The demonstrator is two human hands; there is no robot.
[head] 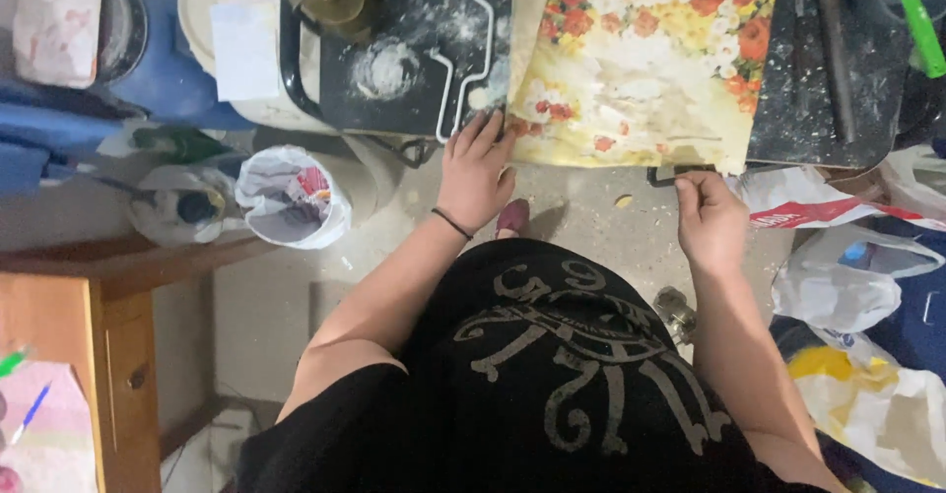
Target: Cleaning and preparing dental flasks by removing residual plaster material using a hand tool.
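I see the floral-printed flexible sheet (641,60) draped over the dark, dusty counter (414,89): thin, light, floppy. My left hand (475,173) lies open and flat at its near-left corner; right hand (708,219) fingers pinch its near edge, the best hold.

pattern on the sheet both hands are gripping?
Floral: red and orange flowers on a cream-yellow ground, on the sheet. Head view shows it best.
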